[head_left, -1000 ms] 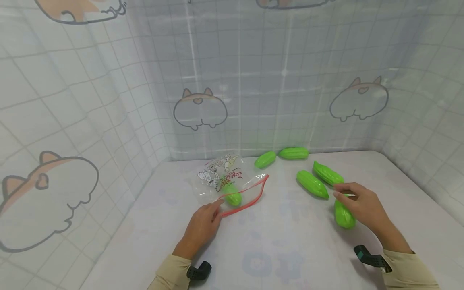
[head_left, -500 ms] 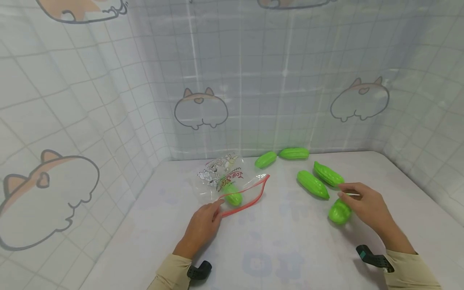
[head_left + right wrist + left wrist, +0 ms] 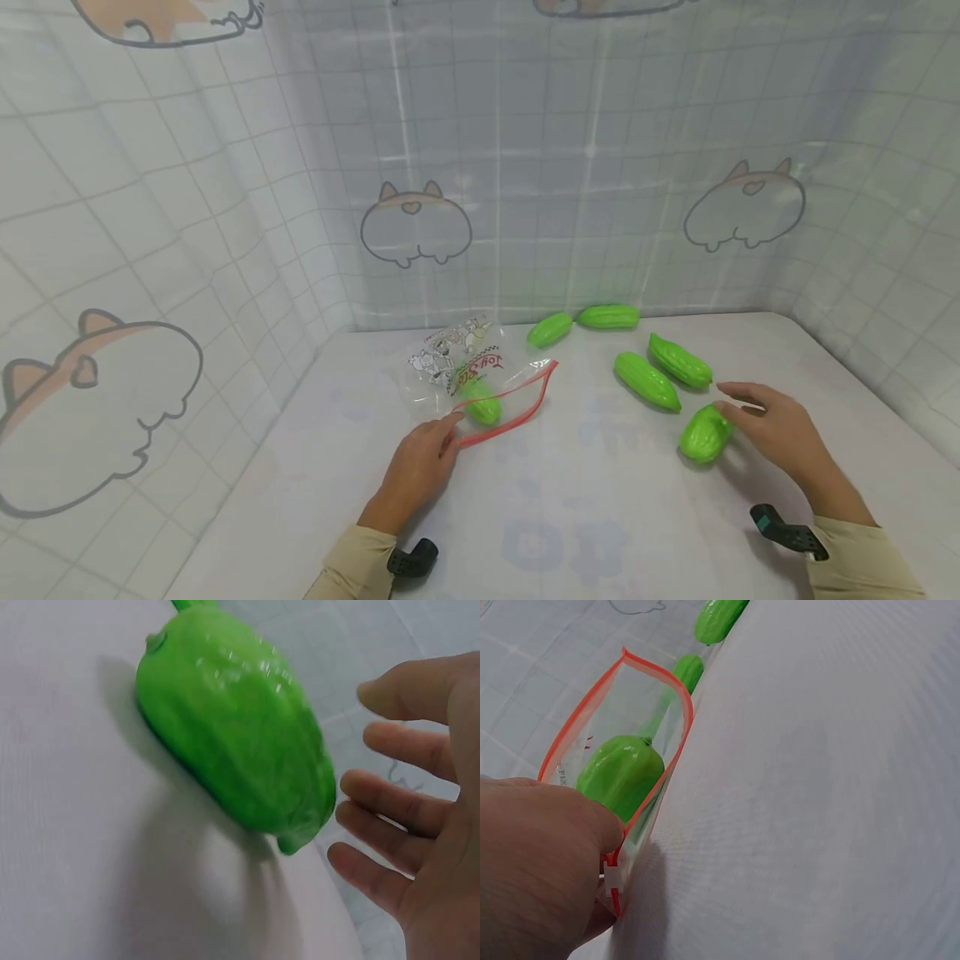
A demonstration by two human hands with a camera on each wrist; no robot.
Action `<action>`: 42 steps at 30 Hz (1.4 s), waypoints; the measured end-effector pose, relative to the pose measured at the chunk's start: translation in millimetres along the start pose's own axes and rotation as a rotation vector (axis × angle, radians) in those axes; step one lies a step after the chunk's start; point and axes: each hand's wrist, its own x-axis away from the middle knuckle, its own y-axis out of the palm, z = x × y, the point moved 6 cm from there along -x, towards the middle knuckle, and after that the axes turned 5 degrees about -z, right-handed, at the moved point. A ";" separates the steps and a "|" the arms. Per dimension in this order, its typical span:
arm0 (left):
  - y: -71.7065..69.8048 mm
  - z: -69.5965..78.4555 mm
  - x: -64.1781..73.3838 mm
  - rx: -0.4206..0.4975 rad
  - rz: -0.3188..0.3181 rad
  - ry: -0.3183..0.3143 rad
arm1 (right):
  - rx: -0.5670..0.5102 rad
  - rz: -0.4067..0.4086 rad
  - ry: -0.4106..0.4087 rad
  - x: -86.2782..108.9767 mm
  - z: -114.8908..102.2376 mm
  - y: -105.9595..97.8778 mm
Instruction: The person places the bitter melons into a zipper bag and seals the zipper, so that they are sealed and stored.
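One hand of yours, the left hand (image 3: 420, 468), reaches forward across the white table (image 3: 570, 492), its back turned upward and its fingers pointing away from you toward the near-left corner of a clear bag (image 3: 501, 432). There your thumb and fingers pinch the red rim narrowly; your left wrist view shows the rim gaping from that grip, just above the table. Inside lies one green vegetable, the bagged vegetable (image 3: 483, 409), its rounded end facing the mouth.

Your right hand (image 3: 780, 433) reaches in from the other side, angled forward and to your left, forearm low. Its fingers are wide of any grip, parted and gently bent; your right wrist view shows a gap between them and the lumpy vegetable (image 3: 705, 435) just beside them. That vegetable rests on the table, right of the bag and well apart from it.

Just beyond that hand, a pair lies side by side at a slant: the plump vegetable (image 3: 647, 382) on the left and the ridged vegetable (image 3: 680, 362) on the right. Along the back, near the checked cloth (image 3: 540, 183), the short vegetable (image 3: 550, 331) lies slanted and the long vegetable (image 3: 608, 317) lies crosswise beside it.

Your beige sleeves (image 3: 862, 560) end at the wrists, next to dark wrist devices (image 3: 787, 532).
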 end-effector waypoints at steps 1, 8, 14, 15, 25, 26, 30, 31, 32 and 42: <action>0.0 0.0 0.0 0.000 -0.001 -0.003 | -0.002 -0.010 0.005 -0.2 1.9 0.8; 1.0 -0.2 0.8 0.004 -0.011 -0.020 | -0.019 -0.097 0.029 -1.9 15.3 8.7; 2.3 -1.0 0.9 0.002 -0.022 -0.033 | -0.056 -0.168 0.056 -2.8 22.2 14.6; 2.8 -1.3 0.7 0.001 -0.023 -0.033 | -0.052 -0.178 0.051 -2.8 22.3 15.1; 3.5 -2.7 0.0 -0.001 -0.022 -0.035 | -0.055 -0.256 -0.016 1.2 20.2 14.4; 3.2 -2.6 0.2 0.000 -0.020 -0.035 | -0.059 -0.266 -0.020 1.8 20.2 14.1; 2.3 -2.2 0.7 -0.001 -0.010 -0.025 | -0.084 -0.299 -0.048 3.2 19.4 14.6; 2.2 -2.2 0.9 -0.002 -0.009 -0.023 | -0.095 -0.305 -0.057 3.2 18.9 15.0; 2.0 -2.3 1.1 -0.001 -0.008 -0.023 | -0.100 -0.306 -0.069 3.2 17.8 15.5; 0.6 -0.8 1.8 0.004 -0.041 -0.043 | -0.084 -0.279 -0.134 1.8 11.6 18.2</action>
